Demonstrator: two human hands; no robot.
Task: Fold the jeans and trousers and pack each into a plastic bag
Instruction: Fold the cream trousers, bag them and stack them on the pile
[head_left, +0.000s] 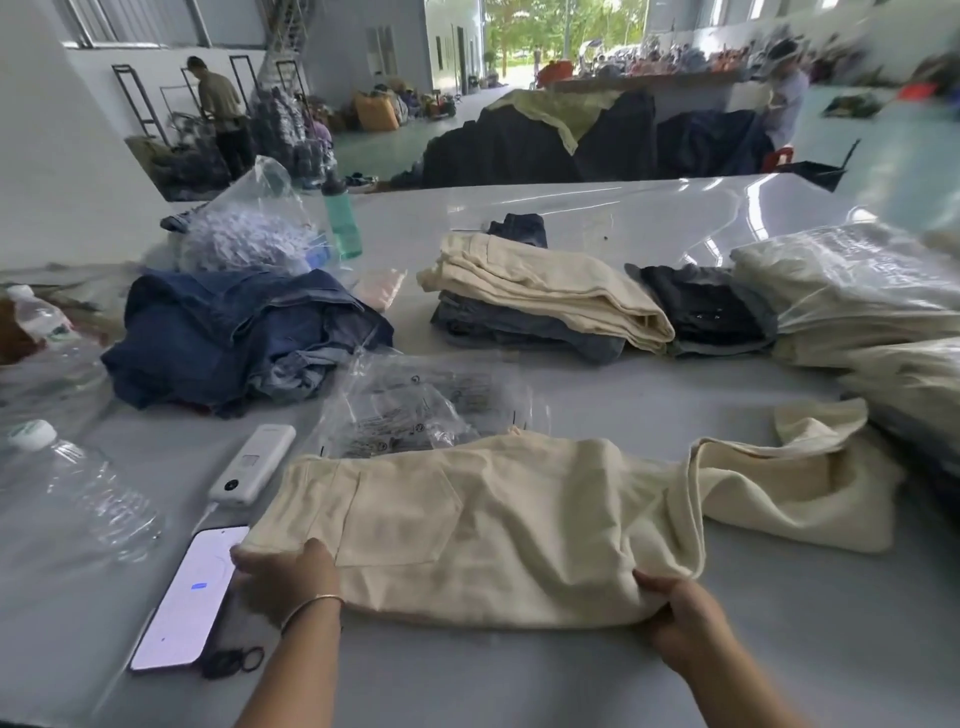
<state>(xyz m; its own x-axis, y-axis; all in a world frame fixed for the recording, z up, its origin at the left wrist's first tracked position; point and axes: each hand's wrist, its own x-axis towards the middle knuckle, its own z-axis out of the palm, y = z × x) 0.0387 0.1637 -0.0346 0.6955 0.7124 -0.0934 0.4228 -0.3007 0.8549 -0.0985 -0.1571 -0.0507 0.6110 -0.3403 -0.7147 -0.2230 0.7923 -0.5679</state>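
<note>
Gripping cream trousers (493, 525), fingers (655, 581) curled.

Left hand (283, 582), right hand (680, 618): fingers curled.

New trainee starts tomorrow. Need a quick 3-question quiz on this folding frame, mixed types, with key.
1. True or false: the cream trousers at the near edge are already bagged.
2. The left hand grips which end? A) waistband end B) leg hems
3. Fill in: left of the trousers lies a lit ___.

Key: 1 false, they lie bare on the table, the right hand holding a fold; 2 A; 3 phone.
</note>
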